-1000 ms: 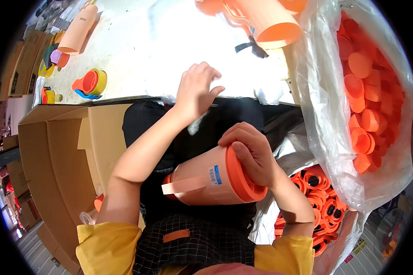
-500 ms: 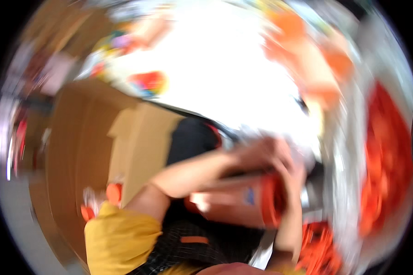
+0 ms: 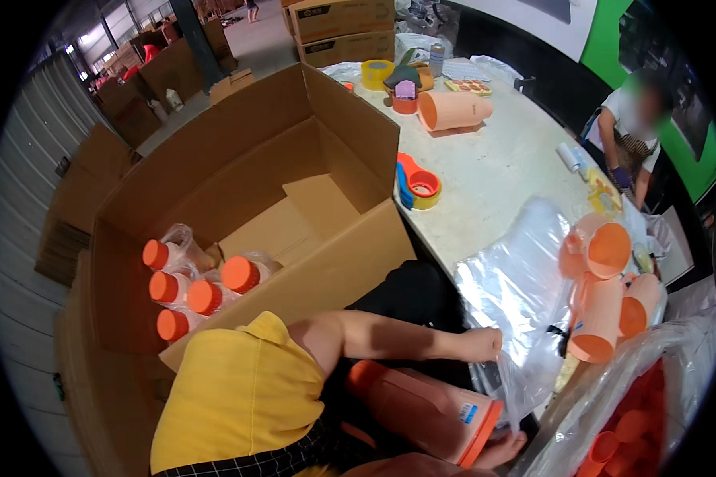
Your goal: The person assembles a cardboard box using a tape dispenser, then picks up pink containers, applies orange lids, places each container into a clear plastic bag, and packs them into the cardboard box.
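My L grip (image 3: pixel 482 344) pinched the clear bag (image 3: pixel 514 385); R grip (image 3: pixel 504 450) at its lower end, couldn't tell how closed. Jug (image 3: pixel 429 407) lay below tabletop's (image 3: pixel 485 179) near edge; even tension prob. best.

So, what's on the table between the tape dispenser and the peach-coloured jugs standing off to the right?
In the head view, a spread of clear plastic lies nearer the jugs; toward the tape dispenser, the tabletop is bare.
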The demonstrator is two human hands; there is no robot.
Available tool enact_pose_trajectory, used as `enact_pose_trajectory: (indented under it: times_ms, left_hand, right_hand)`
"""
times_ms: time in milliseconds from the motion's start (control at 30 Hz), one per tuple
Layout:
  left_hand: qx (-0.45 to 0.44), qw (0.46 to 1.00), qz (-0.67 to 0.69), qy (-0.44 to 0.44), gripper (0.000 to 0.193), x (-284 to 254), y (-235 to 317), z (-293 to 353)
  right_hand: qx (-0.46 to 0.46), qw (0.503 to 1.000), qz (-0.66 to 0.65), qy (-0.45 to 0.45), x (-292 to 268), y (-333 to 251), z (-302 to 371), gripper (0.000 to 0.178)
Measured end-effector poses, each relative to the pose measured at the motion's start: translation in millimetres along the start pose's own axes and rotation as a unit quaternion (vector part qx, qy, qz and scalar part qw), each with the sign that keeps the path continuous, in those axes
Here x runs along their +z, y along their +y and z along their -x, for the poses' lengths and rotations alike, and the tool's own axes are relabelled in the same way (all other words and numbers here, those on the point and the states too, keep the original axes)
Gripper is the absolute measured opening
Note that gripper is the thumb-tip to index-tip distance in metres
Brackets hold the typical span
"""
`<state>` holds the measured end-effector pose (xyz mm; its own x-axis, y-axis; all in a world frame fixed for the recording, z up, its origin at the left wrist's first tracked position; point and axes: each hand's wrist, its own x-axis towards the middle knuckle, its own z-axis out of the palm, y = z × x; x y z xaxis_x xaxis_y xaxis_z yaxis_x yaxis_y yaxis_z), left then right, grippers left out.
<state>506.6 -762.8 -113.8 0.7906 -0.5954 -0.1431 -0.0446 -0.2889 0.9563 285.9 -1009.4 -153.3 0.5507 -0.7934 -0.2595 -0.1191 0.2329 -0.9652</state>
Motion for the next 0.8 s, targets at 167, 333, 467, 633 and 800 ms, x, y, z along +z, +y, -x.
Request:
enact_pose_trajectory:
  times_ms: [167, 333, 467, 633, 800]
  left_hand:
    - [0.389, 0.905, -0.09, -0.145, 0.033, -61.8, 179.1, 132.0]
    - [0.409, 0.898, -0.159, 0.042, 0.045, -94.5, 140.1, 161.6]
    - [0.302, 0.934, -0.158, 0.104, 0.04, -107.6, 110.3, 187.4]
    - [0.141, 0.964, -0.162, 0.154, 0.032, -96.8, -8.4, 256.6]
    - [0.009, 0.967, -0.18, 0.179, 0.038, -127.4, 9.0, 281.0]
  right_hand:
    - [-0.102, 0.991, -0.034, -0.083, 72.3, -56.2, 63.0, 0.025]
    - [-0.132, 0.964, -0.029, -0.231, 131.7, -56.4, 134.5, 0.031]
    - [-0.137, 0.933, 0.001, -0.332, 149.5, -47.5, 179.6, 0.037]
    - [-0.118, 0.851, 0.06, -0.508, 140.0, -25.4, 233.3, 0.045]
    - [-0.026, 0.747, 0.125, -0.652, 157.3, -4.8, 240.0, 0.064]
